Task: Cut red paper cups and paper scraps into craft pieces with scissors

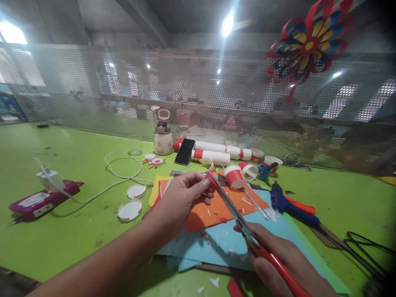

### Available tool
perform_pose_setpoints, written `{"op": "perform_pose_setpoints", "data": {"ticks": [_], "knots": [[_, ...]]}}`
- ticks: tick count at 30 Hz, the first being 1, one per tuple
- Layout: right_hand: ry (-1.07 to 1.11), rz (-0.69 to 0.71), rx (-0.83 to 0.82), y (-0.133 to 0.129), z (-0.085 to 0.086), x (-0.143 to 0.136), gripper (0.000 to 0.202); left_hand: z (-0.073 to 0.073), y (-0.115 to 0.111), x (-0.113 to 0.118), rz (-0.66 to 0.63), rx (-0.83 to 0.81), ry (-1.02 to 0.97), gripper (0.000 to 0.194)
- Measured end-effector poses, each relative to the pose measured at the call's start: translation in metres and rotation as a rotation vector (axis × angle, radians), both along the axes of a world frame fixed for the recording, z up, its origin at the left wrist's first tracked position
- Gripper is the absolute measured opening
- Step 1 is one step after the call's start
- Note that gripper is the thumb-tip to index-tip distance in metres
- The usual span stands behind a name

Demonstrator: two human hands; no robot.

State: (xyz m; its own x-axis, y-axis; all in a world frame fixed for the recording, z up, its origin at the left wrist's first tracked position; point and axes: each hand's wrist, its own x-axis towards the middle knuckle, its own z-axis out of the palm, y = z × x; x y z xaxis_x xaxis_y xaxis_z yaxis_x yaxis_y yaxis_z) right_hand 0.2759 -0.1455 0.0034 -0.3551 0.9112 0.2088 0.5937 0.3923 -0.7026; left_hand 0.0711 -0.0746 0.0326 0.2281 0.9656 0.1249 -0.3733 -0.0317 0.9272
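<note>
My left hand pinches a small red paper piece between thumb and fingers, above the stacked sheets. In my right hand is a pair of scissors with red handles and long metal blades. The blade tips reach the red piece at my left fingertips; whether they cut into it I cannot tell. Under both hands lie an orange sheet and light blue sheets, scattered with small red and white scraps. Just beyond the blades stands a red and white paper cup.
A blue glue gun lies to the right with its black cord. On the left are a purple power strip, a white cable and white cup discs. Behind stand a bottle, a phone and white paper rolls.
</note>
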Motion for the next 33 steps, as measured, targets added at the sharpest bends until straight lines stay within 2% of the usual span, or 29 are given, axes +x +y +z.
{"op": "perform_pose_setpoints", "data": {"ticks": [6, 12, 20, 33], "knots": [[-0.001, 0.063, 0.002, 0.0027, 0.0022, 0.0003, 0.036, 0.0021, 0.0004, -0.0009, -0.014, -0.027, -0.007, 0.011], [0.024, 0.034, 0.067, 0.0005, 0.0024, -0.0025, 0.034, 0.0004, 0.0008, -0.0006, -0.014, -0.011, -0.013, 0.011], [-0.034, 0.062, -0.03, 0.0013, 0.005, -0.0023, 0.036, -0.0002, 0.0003, -0.0014, -0.02, -0.011, -0.013, 0.01], [0.057, 0.082, 0.081, 0.0023, 0.0046, -0.0064, 0.025, -0.0005, -0.0015, -0.0014, -0.047, -0.028, -0.041, 0.012]]}}
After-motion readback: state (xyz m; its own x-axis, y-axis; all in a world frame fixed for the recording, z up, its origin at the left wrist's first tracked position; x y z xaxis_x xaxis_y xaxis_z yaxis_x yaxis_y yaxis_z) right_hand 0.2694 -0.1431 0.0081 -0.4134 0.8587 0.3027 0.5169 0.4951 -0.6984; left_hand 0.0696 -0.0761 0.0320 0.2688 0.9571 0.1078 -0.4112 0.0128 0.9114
